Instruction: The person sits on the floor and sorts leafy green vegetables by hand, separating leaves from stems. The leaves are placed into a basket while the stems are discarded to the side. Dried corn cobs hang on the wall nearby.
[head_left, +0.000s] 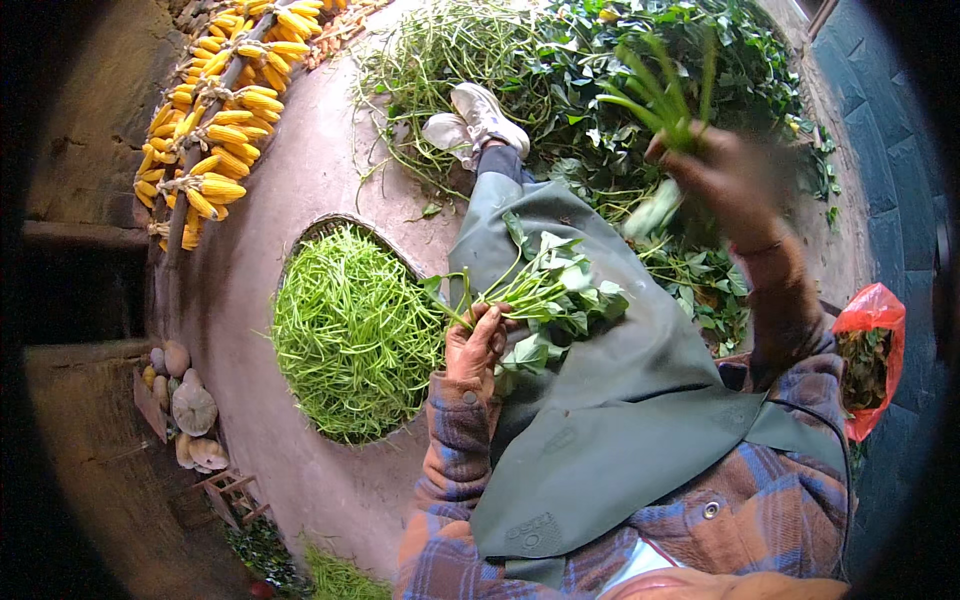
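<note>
My left hand (476, 341) grips a bunch of leafy green stems (555, 289) over my lap. The leaves spread right across the grey-green apron (607, 442). Raised at the upper right, my right hand (709, 169) is blurred and holds several green stalks (667, 97) that point upward. Close to my left hand stands a round woven basket (403, 256), heaped with cut green stalks (356, 337). Beyond my feet lies a large pile of leafy vines (570, 67), part of it behind my right hand.
Bundles of yellow corn cobs (217, 135) hang on a pole at the upper left. Squashes (193, 409) lie by the left wall, near a small wooden stool (232, 495). A red plastic bag (874, 360) of leaves stands at the right. My shoes (480, 124) touch the vine pile.
</note>
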